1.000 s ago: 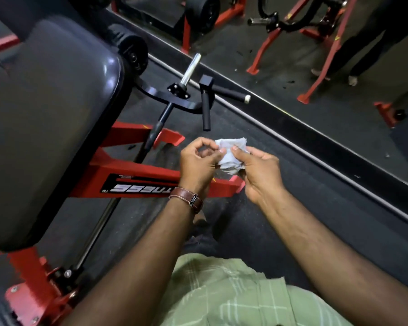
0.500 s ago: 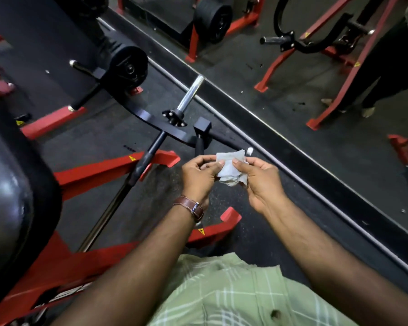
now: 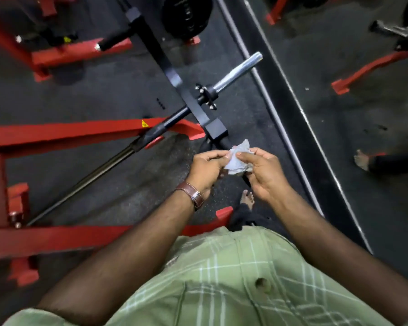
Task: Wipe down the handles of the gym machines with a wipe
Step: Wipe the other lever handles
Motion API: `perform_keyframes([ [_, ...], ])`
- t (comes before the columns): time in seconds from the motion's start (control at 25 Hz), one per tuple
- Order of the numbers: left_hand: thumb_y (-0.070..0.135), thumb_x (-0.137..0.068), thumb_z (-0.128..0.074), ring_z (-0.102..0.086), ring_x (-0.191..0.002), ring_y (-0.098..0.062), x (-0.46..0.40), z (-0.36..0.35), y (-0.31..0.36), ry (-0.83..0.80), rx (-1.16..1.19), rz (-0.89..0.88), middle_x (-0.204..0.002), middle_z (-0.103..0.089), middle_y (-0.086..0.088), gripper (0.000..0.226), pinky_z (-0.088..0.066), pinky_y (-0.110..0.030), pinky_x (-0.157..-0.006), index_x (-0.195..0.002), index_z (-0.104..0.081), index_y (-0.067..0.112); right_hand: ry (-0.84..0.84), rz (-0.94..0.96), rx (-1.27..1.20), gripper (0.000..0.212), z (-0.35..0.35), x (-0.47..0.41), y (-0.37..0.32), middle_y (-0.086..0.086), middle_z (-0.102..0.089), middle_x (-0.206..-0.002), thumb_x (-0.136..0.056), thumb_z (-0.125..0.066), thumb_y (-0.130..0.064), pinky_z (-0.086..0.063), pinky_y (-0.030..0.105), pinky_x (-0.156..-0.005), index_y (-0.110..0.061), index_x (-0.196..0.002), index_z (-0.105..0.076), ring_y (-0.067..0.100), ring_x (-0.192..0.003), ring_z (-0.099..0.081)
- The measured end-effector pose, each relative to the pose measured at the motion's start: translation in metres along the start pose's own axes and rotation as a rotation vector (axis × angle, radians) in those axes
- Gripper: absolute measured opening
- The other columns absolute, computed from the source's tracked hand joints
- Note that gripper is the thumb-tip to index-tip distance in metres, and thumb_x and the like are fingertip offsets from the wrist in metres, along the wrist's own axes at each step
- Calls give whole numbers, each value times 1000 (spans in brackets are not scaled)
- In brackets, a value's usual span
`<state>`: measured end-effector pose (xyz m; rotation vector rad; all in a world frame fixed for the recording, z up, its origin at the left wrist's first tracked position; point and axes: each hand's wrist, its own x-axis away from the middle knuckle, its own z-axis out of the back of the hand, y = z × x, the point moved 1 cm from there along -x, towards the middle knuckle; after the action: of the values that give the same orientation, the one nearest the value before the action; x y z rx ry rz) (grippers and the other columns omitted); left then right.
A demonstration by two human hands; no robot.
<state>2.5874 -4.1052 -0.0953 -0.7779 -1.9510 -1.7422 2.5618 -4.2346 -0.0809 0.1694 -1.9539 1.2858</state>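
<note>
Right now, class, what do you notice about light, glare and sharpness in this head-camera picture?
Head view: dim room; bright glare streaks the chrome bar; wide-angle bending curves the red frame; the wipe between both hands is slightly soft, and the edges blur.

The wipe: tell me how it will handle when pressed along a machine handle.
The wipe is crumpled and creased between both hands, so it is probably limp and will wrap round a bar rather than hold a shape. It looks thin and light, and one corner sticks up loose. Being so thin, it may bunch or tear if dragged hard.
</note>
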Motion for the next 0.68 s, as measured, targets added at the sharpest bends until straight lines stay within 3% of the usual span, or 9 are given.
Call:
perform_keyframes([
  [0.16, 0, -91, -64, -53, -55, -11, -24, -29, -15, 319, 121, 30, -72, -66, -6, 19, -40, -21, -51, -80, -71, 14, -125, -34, 199, 17, 25, -62, -39, 14, -67, -78, -81, -68, 10, -53, 29, -59, -7, -77, -65, 22, -65, -66],
  [0.32, -2, -89, -66, -54, -58, -14, -34, -52, -47, 629, 274, 124, -70, -63, -3, 10, -41, -20, -46, -87, -67, 8, -197, 173, 508, 11, 37, -116, -53, 8, -72, -82, -81, -77, 1, -55, 30, -66, -9, -83, -73, 16, -72, -66],
  [0.44, 2, -91, -68, -62, -63, -7, -36, -70, -60, 614, 384, 155, -76, -68, 1, 12, -48, -17, -53, -99, -68, 11, -368, 468, 835, 7, 31, -135, -39, 3, -74, -86, -82, -78, -13, -53, 26, -71, -11, -89, -79, 12, -76, -66],
  [0.52, 1, -90, -68, -65, -70, -4, -38, -79, -63, 603, 421, 152, -84, -71, 2, 17, -52, -18, -62, -103, -70, 13, -456, 638, 972, 13, 25, -142, -26, 3, -73, -91, -80, -76, -6, -54, 25, -78, -9, -92, -79, 15, -83, -68],
  [0.68, -7, -87, -68, -62, -68, -7, -44, -81, -69, 643, 455, 132, -82, -69, 0, 25, -51, -17, -61, -106, -72, 9, -544, 868, 922, 23, 16, -150, -15, 8, -70, -91, -78, -66, 10, -53, 19, -79, -3, -93, -79, 14, -83, -65],
])
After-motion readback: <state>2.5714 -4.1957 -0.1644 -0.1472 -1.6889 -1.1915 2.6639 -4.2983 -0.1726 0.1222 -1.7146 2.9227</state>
